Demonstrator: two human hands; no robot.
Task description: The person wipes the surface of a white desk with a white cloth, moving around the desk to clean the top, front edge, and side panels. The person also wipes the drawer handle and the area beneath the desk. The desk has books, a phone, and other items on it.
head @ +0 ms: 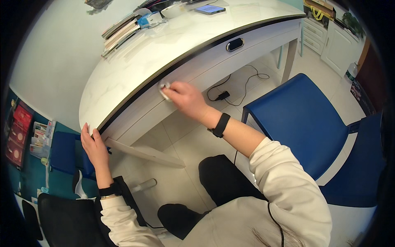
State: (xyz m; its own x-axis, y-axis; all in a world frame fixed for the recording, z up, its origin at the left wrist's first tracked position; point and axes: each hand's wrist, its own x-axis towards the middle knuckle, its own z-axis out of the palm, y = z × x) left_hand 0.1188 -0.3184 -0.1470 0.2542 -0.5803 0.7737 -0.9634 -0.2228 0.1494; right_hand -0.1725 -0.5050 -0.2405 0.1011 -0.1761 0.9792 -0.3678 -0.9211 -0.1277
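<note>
A white table [129, 71] with a marble-patterned top, a dark edge strip and a pale side panel stands before me. My right hand [188, 100] grips a crumpled white cloth or tissue [165, 91], slightly blurred, against the side panel below the edge. My left hand [95, 147] rests on the table's rounded left corner, its fingers extended along the rim and holding nothing. Farther right on the same panel sits a dark oval fitting [235, 44] with a shiny rim.
A blue chair [299, 123] stands at right, and a black mesh chair [69, 219] at lower left. A black adapter [222, 95] with its cable lies on the tiled floor beneath the table. Stacked books [122, 35], a bowl [172, 11] and a phone [210, 9] lie on top.
</note>
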